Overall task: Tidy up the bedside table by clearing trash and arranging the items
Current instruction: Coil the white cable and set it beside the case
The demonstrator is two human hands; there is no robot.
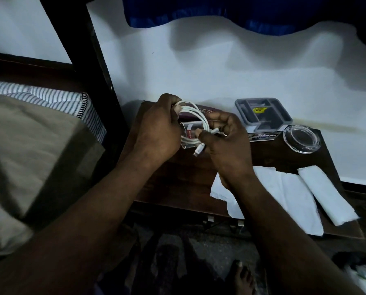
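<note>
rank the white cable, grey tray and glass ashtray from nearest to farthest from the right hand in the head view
1. white cable: pinched in the right hand itself.
2. grey tray: just beyond its fingers, by the wall.
3. glass ashtray: farther out to the right.

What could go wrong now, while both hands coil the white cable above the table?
1. The white cable has a loose plug end dangling beside the clear glass, between the left hand and right hand; a tug could knock the glass.
2. The white tissues lie at the table's front edge under the right forearm, which may sweep them off.
</note>
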